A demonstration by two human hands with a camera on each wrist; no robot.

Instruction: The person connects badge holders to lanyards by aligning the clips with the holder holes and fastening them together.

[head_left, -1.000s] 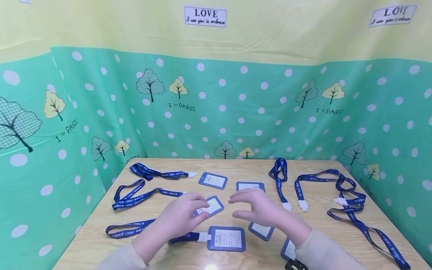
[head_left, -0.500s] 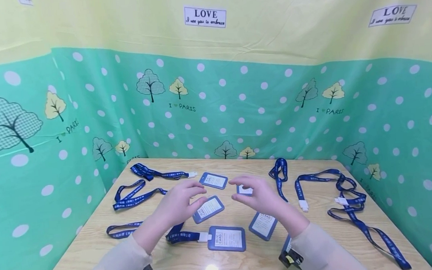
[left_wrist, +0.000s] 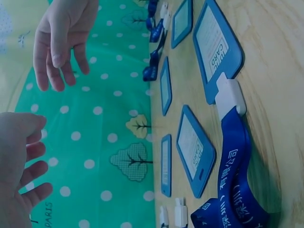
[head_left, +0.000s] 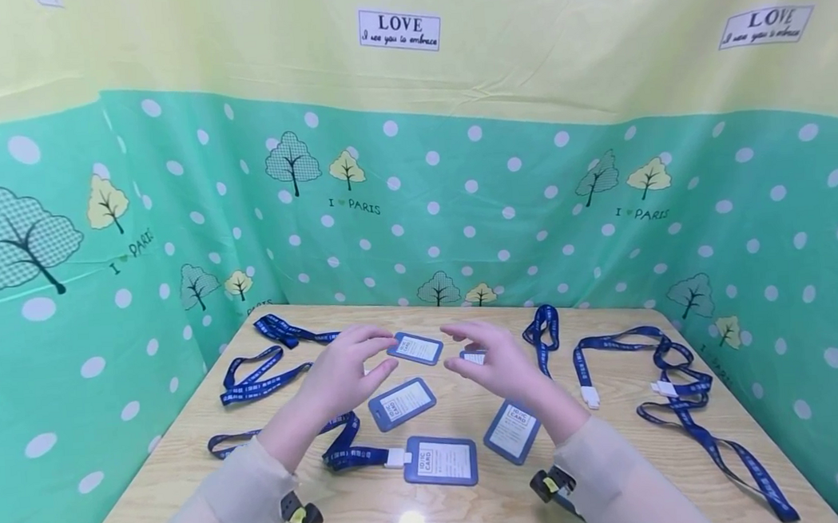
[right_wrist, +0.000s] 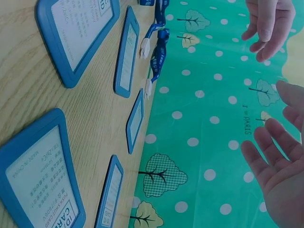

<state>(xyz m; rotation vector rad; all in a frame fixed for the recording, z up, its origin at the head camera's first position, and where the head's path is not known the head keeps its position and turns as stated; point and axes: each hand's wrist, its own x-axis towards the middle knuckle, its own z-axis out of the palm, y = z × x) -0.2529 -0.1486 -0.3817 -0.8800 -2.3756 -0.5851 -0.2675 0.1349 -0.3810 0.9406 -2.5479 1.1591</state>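
My left hand (head_left: 346, 370) and right hand (head_left: 499, 360) hover over the middle of the table, apart and facing each other, fingers loosely spread, nothing held. In the left wrist view the left hand (left_wrist: 19, 166) shows bare above the cards; in the right wrist view the right hand (right_wrist: 280, 175) is bare too. Between and below them lie blue ID card holders: a far one (head_left: 415, 348), a middle one (head_left: 402, 404) and a right one (head_left: 512, 432). Another card holder (head_left: 473, 357) is partly hidden by the right hand. The nearest card holder (head_left: 441, 460) joins a lanyard (head_left: 355, 456) by a white clip (head_left: 398, 458).
More blue lanyards lie left, a back one (head_left: 286, 332) and a middle one (head_left: 260, 379). On the right are a looped lanyard (head_left: 541, 330) and tangled lanyards (head_left: 678, 382) reaching the table's right edge. A patterned cloth (head_left: 416, 206) encloses the table (head_left: 363, 521) behind and beside it.
Both hands have lifted and moved away towards the far side, still apart. The middle and right card holders show more fully now. The things on the table stay in place.
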